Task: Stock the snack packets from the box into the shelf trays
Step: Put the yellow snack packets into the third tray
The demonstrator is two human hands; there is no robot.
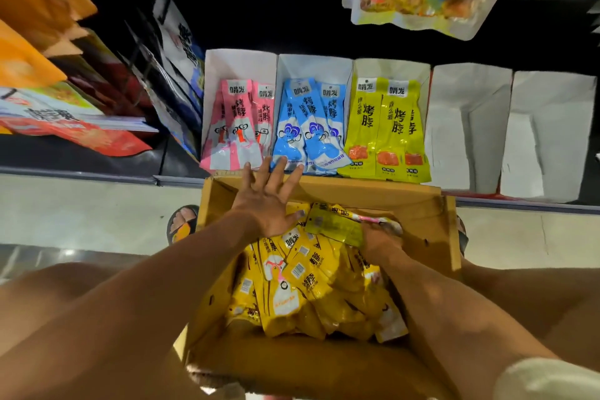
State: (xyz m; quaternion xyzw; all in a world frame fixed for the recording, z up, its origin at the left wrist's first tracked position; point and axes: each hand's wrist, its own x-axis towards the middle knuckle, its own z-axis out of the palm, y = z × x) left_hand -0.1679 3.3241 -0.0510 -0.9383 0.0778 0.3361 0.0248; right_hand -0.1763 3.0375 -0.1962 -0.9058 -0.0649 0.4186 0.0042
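Fingers spread wide, my left hand [269,201] is reaching over the far rim of the cardboard box [422,204], its fingertips meeting the near ends of the blue packets [311,120] just beside the pink packets [237,120] in the shelf trays [227,65]. Right of that wrist, my right hand [378,239] is gripping a yellow-green packet [334,224] just inside the box, above the heap of yellow packets [308,286]. It is lying crosswise, long axis running left to right, back face up, while the tray packets are lying lengthwise, logo ends pointing toward the shelf's back.
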